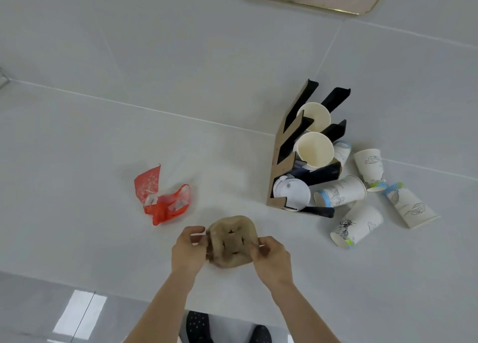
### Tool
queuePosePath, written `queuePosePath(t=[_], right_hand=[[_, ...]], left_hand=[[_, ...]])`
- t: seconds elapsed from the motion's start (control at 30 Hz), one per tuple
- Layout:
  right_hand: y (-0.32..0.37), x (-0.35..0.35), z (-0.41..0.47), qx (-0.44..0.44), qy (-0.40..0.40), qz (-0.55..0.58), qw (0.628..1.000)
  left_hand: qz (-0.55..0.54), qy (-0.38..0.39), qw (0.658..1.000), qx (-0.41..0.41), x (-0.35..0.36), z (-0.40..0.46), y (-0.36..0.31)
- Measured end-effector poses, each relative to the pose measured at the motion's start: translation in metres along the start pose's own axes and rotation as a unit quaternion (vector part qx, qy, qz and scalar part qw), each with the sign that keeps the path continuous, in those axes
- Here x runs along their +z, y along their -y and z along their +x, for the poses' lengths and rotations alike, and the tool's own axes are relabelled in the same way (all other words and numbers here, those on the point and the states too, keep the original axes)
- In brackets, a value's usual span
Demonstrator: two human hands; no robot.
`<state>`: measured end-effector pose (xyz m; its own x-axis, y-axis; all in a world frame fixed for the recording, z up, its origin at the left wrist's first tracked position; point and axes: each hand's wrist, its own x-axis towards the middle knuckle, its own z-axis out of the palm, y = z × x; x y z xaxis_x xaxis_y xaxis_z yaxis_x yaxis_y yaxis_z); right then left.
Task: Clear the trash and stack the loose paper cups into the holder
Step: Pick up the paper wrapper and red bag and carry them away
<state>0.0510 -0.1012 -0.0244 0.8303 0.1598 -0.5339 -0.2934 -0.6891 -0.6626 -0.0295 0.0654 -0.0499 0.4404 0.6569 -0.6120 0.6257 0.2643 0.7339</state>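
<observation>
Both hands, left grip (190, 248) and right grip (271, 256), pinch opposite edges of a crumpled brown cup carrier (231, 241), likely squashing it for disposal. Red wrapper (163, 200) lies at ten o'clock on the counter (103, 148). At two o'clock, the cup holder (284, 161) keeps two cups and lids; loose paper cups (362, 221) lie beside it.

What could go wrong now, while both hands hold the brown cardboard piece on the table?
1. The right hand and left hand are both occupied by the brown cardboard piece, so the red wrapper may get left behind.
2. The loose cups lie on their sides and might roll.
</observation>
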Motion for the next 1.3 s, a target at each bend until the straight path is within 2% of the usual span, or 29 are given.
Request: queuePosePath(t=[0.07, 0.13, 0.23, 0.3, 0.37, 0.5, 0.57, 0.7, 0.8, 0.83, 0.9, 0.97, 1.13, 1.23, 1.3], right_hand=[[0.003, 0.011, -0.001, -0.008, -0.013, -0.024, 1.0], [0.006, 0.018, 0.0, -0.01, -0.007, -0.023, 1.0], [0.012, 0.025, 0.004, 0.004, 0.026, 0.009, 1.0], [0.012, 0.031, 0.007, 0.005, 0.032, 0.018, 0.999], [0.012, 0.037, 0.01, 0.001, 0.029, 0.006, 1.0], [0.015, 0.044, 0.013, 0.012, 0.003, 0.022, 1.0], [0.017, 0.044, 0.012, 0.017, -0.008, 0.045, 0.999], [0.022, 0.041, 0.015, 0.04, -0.026, 0.085, 0.995], [0.026, 0.038, 0.016, 0.058, -0.036, 0.101, 0.993], [0.027, 0.039, 0.016, 0.062, -0.035, 0.109, 0.992], [0.027, 0.041, 0.016, 0.073, -0.03, 0.125, 0.989], [0.027, 0.042, 0.017, 0.094, -0.025, 0.162, 0.982], [0.034, 0.03, 0.008, 0.127, 0.029, 0.291, 0.948], [0.034, 0.026, 0.003, 0.103, 0.042, 0.271, 0.956], [0.028, 0.027, 0.002, 0.083, 0.03, 0.226, 0.97]], left_hand=[[0.016, -0.03, 0.999, 0.024, -0.011, 0.008, -0.002], [0.076, -0.119, 0.987, 0.071, -0.024, 0.014, -0.007], [0.102, -0.261, 0.952, 0.121, -0.046, 0.026, -0.012], [0.116, -0.327, 0.931, 0.115, -0.054, 0.038, -0.013], [0.114, -0.344, 0.928, 0.085, -0.062, 0.051, -0.013], [0.02, -0.211, 0.977, -0.016, -0.07, 0.071, -0.021], [0.004, -0.177, 0.983, -0.047, -0.069, 0.073, -0.027], [-0.027, -0.169, 0.985, -0.023, -0.066, 0.076, -0.035], [-0.163, -0.101, 0.981, 0.033, -0.065, 0.066, -0.048], [-0.177, -0.066, 0.98, 0.055, -0.064, 0.06, -0.053], [-0.151, -0.006, 0.984, 0.099, -0.057, 0.05, -0.055], [-0.082, 0.023, 0.988, 0.13, -0.048, 0.044, -0.05], [0.072, 0.027, 0.988, 0.136, -0.024, 0.029, -0.029], [0.1, 0.045, 0.984, 0.138, -0.015, 0.023, -0.019], [0.094, 0.065, 0.987, 0.111, -0.011, 0.021, -0.016]])
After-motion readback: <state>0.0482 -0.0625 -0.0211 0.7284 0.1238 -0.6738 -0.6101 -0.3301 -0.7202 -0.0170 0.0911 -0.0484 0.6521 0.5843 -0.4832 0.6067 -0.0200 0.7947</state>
